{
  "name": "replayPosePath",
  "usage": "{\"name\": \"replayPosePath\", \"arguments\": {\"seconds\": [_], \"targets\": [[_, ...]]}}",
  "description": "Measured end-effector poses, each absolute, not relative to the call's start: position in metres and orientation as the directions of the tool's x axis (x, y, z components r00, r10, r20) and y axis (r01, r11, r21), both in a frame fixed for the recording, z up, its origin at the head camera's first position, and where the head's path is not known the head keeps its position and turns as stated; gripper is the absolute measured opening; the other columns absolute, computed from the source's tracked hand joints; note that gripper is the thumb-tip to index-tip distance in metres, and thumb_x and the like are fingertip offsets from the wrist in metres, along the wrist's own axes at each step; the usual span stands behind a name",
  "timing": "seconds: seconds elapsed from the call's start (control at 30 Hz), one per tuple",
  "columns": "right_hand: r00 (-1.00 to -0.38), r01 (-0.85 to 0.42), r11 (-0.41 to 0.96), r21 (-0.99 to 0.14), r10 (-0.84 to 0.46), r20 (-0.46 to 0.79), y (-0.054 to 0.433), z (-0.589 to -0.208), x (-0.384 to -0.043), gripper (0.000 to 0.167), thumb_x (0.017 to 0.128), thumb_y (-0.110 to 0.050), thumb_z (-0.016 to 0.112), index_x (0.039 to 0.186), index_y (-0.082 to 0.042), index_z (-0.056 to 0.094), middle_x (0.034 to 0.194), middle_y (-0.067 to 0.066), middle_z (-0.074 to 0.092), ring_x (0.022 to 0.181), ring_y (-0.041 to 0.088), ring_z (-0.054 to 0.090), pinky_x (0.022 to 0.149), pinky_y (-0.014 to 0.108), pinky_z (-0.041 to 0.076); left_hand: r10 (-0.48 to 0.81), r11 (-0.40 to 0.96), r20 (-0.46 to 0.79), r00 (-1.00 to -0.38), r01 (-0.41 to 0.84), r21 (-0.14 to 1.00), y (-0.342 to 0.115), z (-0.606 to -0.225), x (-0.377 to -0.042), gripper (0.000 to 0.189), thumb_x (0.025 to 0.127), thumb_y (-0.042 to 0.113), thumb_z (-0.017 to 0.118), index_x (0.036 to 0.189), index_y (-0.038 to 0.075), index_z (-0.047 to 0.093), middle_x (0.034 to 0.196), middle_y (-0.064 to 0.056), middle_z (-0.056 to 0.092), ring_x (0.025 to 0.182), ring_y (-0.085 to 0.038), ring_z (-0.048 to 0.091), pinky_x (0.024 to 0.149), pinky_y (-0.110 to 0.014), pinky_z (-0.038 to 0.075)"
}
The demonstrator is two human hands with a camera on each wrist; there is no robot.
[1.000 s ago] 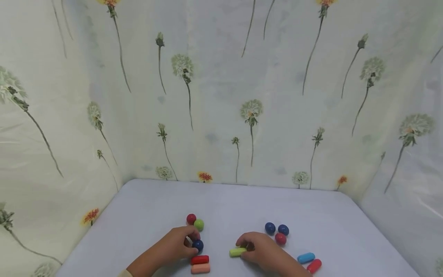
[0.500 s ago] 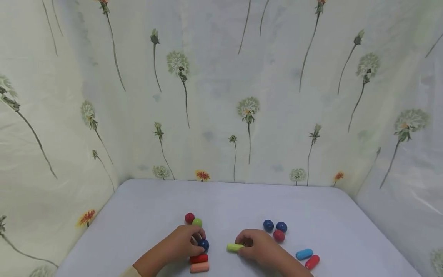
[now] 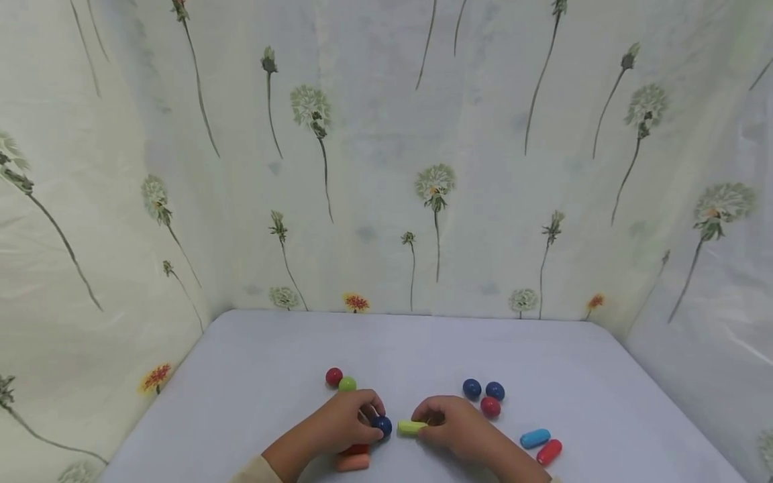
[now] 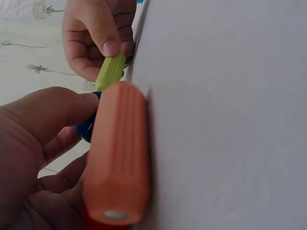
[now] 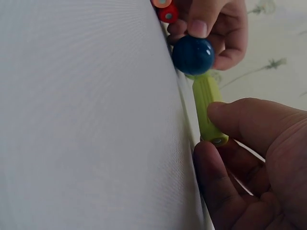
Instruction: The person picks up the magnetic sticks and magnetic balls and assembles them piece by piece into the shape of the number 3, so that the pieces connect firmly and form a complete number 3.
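and here's the left hand [image 3: 344, 424], thumb and fingers pinching one dark blue ball [image 3: 382, 427]! facing it, the right hand [image 3: 455, 429] pinches one yellow-green stick [image 3: 412, 427], free end aimed at the ball and just beside it, a sliver between them in the head view. on the near side of the left hand, two sticks: one red stick [image 3: 359, 449], partly hidden by the hand, and one orange stick [image 3: 353, 462]. beyond the left hand, one red ball [image 3: 334, 377] and one green ball [image 3: 347, 384]. beyond the right hand, three more: two blue balls [image 3: 472, 388] and a second red ball [image 3: 490, 407]. to the right of it, one blue stick [image 3: 535, 439] and a second red stick [image 3: 549, 452]. six balls, five sticks!

room, then: a wide stretch of white desk [image 3: 410, 349] runs from both hands to the far edge, floral sheeting [image 3: 374, 168] rising behind. and the change: the left hand has carried its ball rightward, shrinking that gap and covering more of the red stick.
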State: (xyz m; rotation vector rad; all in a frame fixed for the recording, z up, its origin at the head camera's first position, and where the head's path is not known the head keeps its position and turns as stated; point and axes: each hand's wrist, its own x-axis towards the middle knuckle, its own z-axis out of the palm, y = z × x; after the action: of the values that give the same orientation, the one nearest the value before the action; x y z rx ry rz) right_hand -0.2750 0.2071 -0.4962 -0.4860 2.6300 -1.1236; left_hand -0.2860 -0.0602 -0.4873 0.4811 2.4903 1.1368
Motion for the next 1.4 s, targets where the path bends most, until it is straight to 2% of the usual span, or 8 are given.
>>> {"name": "replayPosePath", "arguments": {"seconds": [0.2,0.4,0.63,0.8,1.03,1.23,1.4], "targets": [[-0.911,-0.207,0.630,-0.748,-0.403,-0.087,0.205,-0.500,-0.269,0.014,0.088,-0.025,0.082,0.101,-0.030,0.077,0.094,-0.011,0.072,0.088,0.013,0.063,0.078,0.030,0.051,0.446,0.608,-0.217,-0.869,0.115,0.786,-0.056,-0.491,-0.279,0.022,0.089,0.020,0.084,0.101,0.024,0.066,0.096,0.006,0.069,0.088,-0.018,0.063,0.081,-0.038,0.056],[-0.918,-0.231,0.650,-0.724,-0.392,-0.060,0.204,-0.498,-0.271,0.014,0.089,-0.029,0.081,0.101,-0.034,0.076,0.095,-0.014,0.072,0.089,0.011,0.064,0.079,0.032,0.052,0.452,0.599,-0.182,-0.873,0.146,0.787,-0.056,-0.491,-0.282,0.023,0.089,0.021,0.085,0.101,0.026,0.066,0.096,0.008,0.069,0.089,-0.016,0.064,0.087,-0.042,0.056],[-0.917,-0.227,0.643,-0.731,-0.395,-0.063,0.206,-0.494,-0.278,0.016,0.089,-0.028,0.083,0.103,-0.030,0.076,0.098,-0.012,0.073,0.091,0.012,0.065,0.082,0.033,0.055,0.467,0.567,-0.140,-0.873,0.174,0.805,-0.057,-0.492,-0.290,0.024,0.088,0.018,0.085,0.101,0.026,0.066,0.098,0.008,0.070,0.090,-0.015,0.064,0.085,-0.038,0.056],[-0.921,-0.210,0.625,-0.751,-0.384,-0.062,0.209,-0.494,-0.278,0.017,0.089,-0.027,0.082,0.104,-0.026,0.076,0.099,-0.009,0.074,0.092,0.012,0.067,0.076,0.032,0.057,0.464,0.582,-0.152,-0.873,0.171,0.795,-0.058,-0.494,-0.288,0.025,0.088,0.020,0.085,0.102,0.026,0.066,0.098,0.008,0.069,0.089,-0.016,0.063,0.085,-0.038,0.055],[-0.958,-0.132,0.650,-0.748,-0.278,-0.073,0.223,-0.481,-0.275,0.016,0.092,-0.028,0.080,0.106,-0.023,0.076,0.101,-0.006,0.072,0.087,0.014,0.066,0.072,0.033,0.057,0.461,0.599,-0.157,-0.873,0.176,0.781,-0.058,-0.495,-0.284,0.025,0.089,0.021,0.085,0.102,0.027,0.065,0.099,0.010,0.069,0.088,-0.014,0.062,0.080,-0.033,0.054],[-0.987,-0.148,0.729,-0.668,-0.152,0.053,0.236,-0.466,-0.272,0.014,0.091,-0.022,0.081,0.104,-0.023,0.076,0.096,-0.011,0.070,0.085,0.011,0.060,0.069,0.027,0.050,0.473,0.574,-0.144,-0.869,0.180,0.799,-0.060,-0.495,-0.285,0.025,0.089,0.021,0.085,0.102,0.028,0.064,0.101,0.010,0.069,0.089,-0.015,0.062,0.077,-0.030,0.052],[-0.995,-0.085,0.780,-0.620,-0.037,0.090,0.254,-0.464,-0.268,0.018,0.091,-0.022,0.081,0.108,-0.022,0.075,0.094,-0.011,0.068,0.084,0.011,0.056,0.067,0.028,0.048,0.484,0.560,-0.148,-0.862,0.176,0.810,-0.061,-0.498,-0.284,0.026,0.089,0.020,0.085,0.104,0.027,0.065,0.102,0.010,0.069,0.090,-0.015,0.063,0.079,-0.032,0.053]]}}
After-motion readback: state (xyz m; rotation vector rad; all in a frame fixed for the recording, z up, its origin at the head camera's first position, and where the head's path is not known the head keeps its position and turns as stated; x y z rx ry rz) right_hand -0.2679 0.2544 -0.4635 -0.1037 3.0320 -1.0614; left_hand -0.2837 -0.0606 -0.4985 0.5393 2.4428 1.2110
